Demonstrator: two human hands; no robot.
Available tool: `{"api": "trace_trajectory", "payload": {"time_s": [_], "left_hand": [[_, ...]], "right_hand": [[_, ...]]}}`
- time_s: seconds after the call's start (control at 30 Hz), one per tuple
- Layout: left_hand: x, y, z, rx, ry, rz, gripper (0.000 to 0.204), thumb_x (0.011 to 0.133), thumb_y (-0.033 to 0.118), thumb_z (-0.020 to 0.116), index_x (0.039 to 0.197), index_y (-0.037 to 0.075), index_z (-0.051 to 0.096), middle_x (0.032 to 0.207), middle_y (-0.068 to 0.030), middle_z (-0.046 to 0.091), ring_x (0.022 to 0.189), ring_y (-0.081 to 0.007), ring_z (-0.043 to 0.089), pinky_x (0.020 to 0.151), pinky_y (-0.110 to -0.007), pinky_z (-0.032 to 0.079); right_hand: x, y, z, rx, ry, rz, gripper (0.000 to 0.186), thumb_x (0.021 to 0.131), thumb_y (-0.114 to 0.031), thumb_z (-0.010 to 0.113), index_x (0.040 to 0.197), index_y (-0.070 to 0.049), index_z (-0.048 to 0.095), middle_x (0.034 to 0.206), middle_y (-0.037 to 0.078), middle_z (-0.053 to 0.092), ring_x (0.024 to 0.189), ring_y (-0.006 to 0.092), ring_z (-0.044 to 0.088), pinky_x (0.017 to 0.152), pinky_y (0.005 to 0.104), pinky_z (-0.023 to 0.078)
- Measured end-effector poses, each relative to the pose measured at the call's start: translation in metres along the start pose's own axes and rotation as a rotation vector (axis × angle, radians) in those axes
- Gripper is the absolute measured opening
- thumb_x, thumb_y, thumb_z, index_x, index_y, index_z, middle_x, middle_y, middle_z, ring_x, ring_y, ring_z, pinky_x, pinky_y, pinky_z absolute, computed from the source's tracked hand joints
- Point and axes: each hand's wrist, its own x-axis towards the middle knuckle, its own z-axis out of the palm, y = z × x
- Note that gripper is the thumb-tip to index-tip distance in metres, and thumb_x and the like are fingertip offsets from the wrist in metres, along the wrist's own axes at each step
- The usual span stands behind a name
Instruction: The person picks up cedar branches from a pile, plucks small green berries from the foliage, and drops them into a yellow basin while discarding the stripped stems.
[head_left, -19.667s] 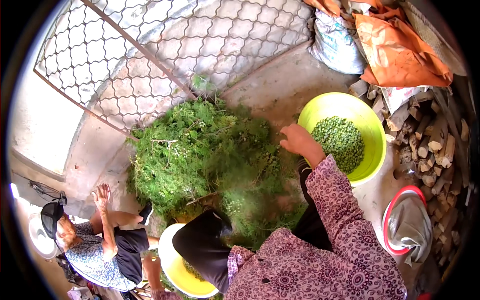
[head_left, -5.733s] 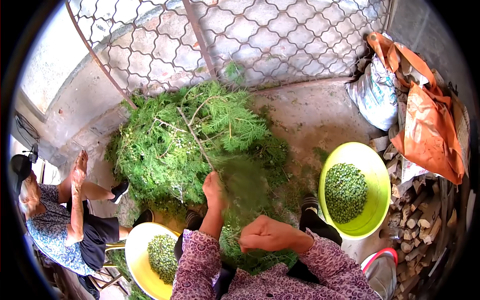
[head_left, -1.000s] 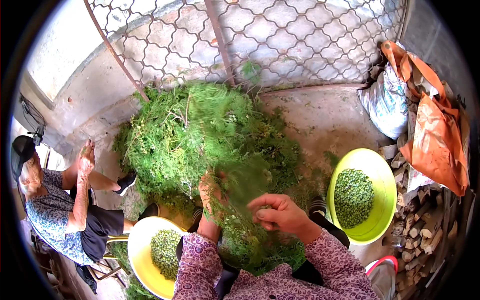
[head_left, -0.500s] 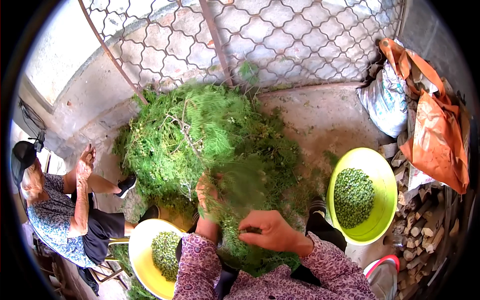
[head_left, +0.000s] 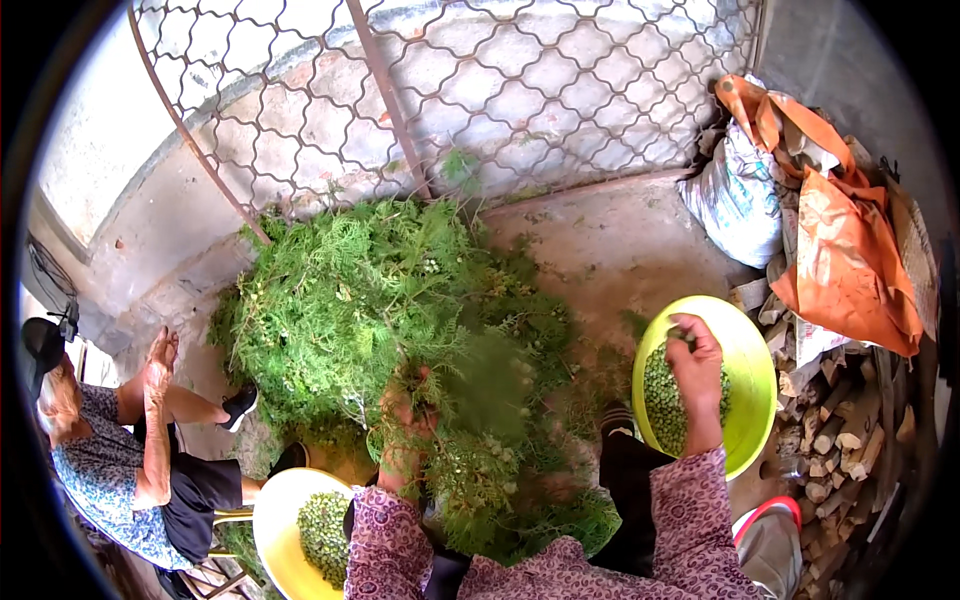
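When the right hand is over the lime basin: it seems best to lower it close to the green fruits before the fingers part, so that little bounces past the rim
Right hand: fingers curled in, thumb close to them, a narrow pose; a dark greenish patch shows near the fingertips, and I cannot tell whether it is fruit or shadow
Left hand: wrapped on a leafy branch, as far as the sprigs in front of it let one see; a firm hold on the woody part should steady the spray while the other hand is over the basin
Letting go: opening the fingers slowly, well inside the rim, should make stray bits of leaf easier to spot
Green fruits: small, round and matt, some paler than others, lying loose inside the lime basin and partly hidden by the right hand
More fruits: a similar green lot inside the yellow basin, near the left sleeve
Leafy branch: feathery, bright green, drooping between the knees; where it ends and the foliage heap begins, I cannot tell
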Motion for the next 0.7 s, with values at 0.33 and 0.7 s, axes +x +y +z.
{"api": "trace_trajectory", "payload": {"time_s": [0.33, 0.7], "left_hand": [[0.000, -0.014, 0.020, 0.386, 0.138, 0.143, 0.021, 0.089, 0.014, 0.048, 0.106, 0.001, 0.048, 0.093, -0.0072, 0.054, 0.076, -0.0135, 0.054, 0.065, -0.025, 0.048], [0.004, -0.026, 0.034, 0.166, 0.208, 0.105, 0.025, 0.087, 0.011, 0.046, 0.109, -0.001, 0.047, 0.094, -0.0108, 0.053, 0.070, -0.0163, 0.052, 0.057, -0.028, 0.046]], "right_hand": [[0.022, 0.055, -0.050, -1.065, 0.026, -0.002, 0.052, 0.070, -0.025, 0.065, 0.115, -0.004, 0.051, 0.118, 0.020, 0.049, 0.112, 0.0330, 0.043, 0.095, 0.0385, 0.034], [0.005, 0.016, 0.035, -0.248, -0.524, 0.229, 0.054, 0.074, -0.020, 0.066, 0.121, -0.002, 0.046, 0.116, 0.011, 0.052, 0.101, 0.0188, 0.051, 0.082, 0.0301, 0.044]]}}
